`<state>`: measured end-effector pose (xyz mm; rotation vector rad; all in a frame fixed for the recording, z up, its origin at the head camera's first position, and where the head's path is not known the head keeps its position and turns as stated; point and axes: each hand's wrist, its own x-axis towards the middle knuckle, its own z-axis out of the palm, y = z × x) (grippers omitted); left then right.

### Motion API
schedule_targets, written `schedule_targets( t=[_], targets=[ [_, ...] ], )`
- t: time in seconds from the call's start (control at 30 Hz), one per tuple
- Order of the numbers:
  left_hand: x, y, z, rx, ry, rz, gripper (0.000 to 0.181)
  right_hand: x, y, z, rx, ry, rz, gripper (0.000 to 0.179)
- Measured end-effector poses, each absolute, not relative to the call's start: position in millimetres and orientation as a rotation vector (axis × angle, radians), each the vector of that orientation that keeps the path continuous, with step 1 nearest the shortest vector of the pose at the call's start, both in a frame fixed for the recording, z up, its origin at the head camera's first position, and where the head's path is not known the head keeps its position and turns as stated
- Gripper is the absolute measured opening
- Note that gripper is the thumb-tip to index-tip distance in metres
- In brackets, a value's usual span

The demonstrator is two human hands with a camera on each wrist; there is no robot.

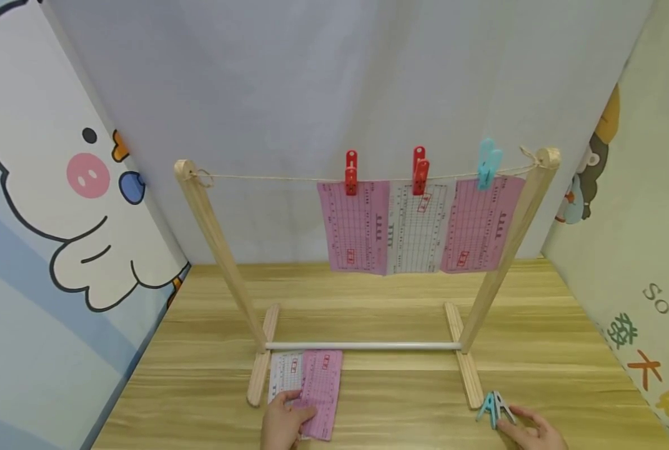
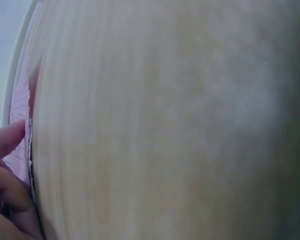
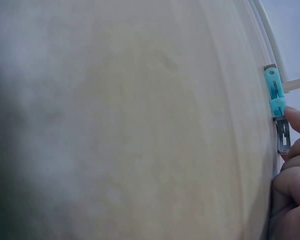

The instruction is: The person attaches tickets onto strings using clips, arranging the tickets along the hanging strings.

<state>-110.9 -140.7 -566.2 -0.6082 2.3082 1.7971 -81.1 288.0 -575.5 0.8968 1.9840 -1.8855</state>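
Observation:
In the head view my left hand (image 1: pixel 280 422) is at two printed slips on the table. Its thumb lies over the left edge of the pink slip (image 1: pixel 324 394), which partly covers a white slip (image 1: pixel 283 369). At the lower right, my right hand (image 1: pixel 533 432) pinches a grey clothespin (image 3: pixel 283 137) between thumb and forefinger. Beside it, a turquoise clothespin (image 1: pixel 486 406) stands against the grey one. In the right wrist view a fingertip touches the turquoise clothespin and the other fingers are curled.
A wooden rack (image 1: pixel 216 231) carries a string (image 1: pixel 267 178). Two pink slips (image 1: pixel 356 231) and a white slip (image 1: pixel 421 237) hang there from red clothespins (image 1: pixel 351 172) and a turquoise one (image 1: pixel 487 165). A white bar (image 1: pixel 362 345) joins the rack's feet. Walls stand around the table.

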Motion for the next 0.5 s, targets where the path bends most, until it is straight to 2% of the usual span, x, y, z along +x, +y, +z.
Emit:
schedule_targets(
  t=[0.17, 0.37, 0.5],
  targets=[
    [-111.9, -141.0, -567.4, -0.611, 2.308, 1.792, 0.052, -78.7, 288.0, -574.1, 0.908, 1.998, -1.874, 0.098],
    [-113.1, -141.3, -570.2, -0.613, 2.323, 1.772, 0.052, -77.5, 289.7, -573.2, 0.898, 2.084, -1.796, 0.085],
    [-114.2, -141.1, -570.6, -0.61, 2.327, 1.75, 0.053, -77.6, 291.2, -572.2, 0.879, 1.97, -1.855, 0.094]
  ],
)
